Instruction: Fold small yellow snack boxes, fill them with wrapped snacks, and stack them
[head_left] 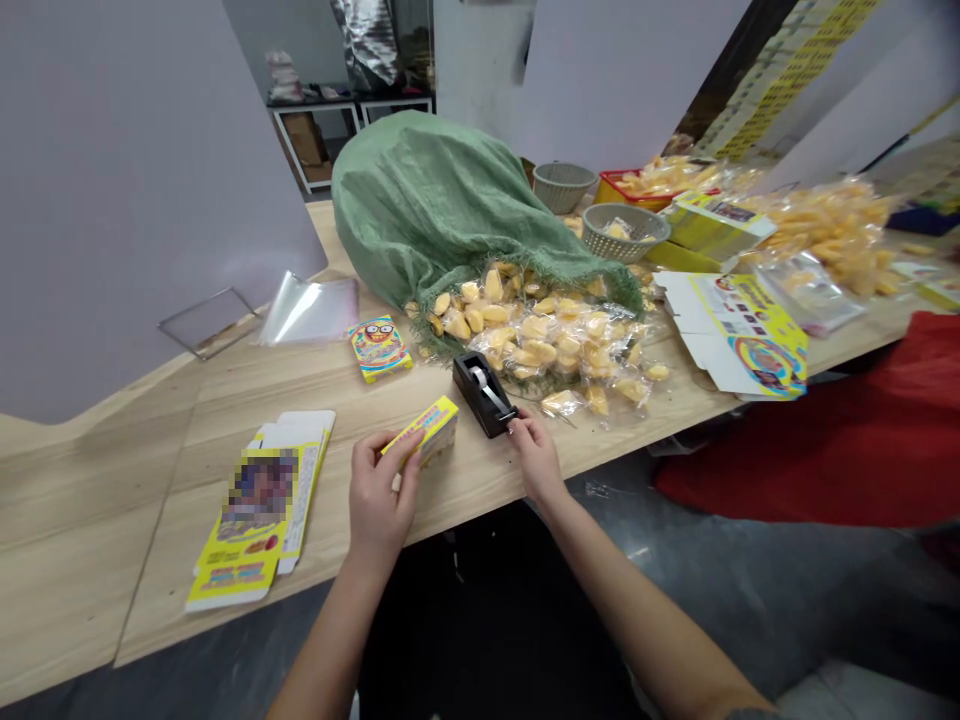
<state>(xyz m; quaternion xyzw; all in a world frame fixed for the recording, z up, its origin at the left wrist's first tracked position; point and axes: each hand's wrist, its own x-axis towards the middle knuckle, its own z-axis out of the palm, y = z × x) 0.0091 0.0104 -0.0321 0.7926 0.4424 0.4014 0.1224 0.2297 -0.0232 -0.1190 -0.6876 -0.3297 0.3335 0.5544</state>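
My left hand (385, 492) is closed around a small yellow printed box (433, 428), held just above the table's front edge. At the cutting end of a black tape dispenser (484, 398), the fingertips of my right hand (534, 450) are pinched together on the tape end. The tape itself is mostly hidden by the fingers. Behind the dispenser lies a heap of clear-wrapped yellow pieces (536, 335), spilling from a green woven sack (427, 200). Another small yellow box (380, 347) with a cartoon face lies flat, left of the dispenser.
Flattened yellow cartons (262, 510) lie at the left, and another unfolded carton (742, 335) at the right. Clear plastic sleeves (311, 310) are near a wire frame (210, 320). Grey baskets (626, 232) and a red tray (622, 190) stand at the back. Red fabric (817, 440) hangs at the right.
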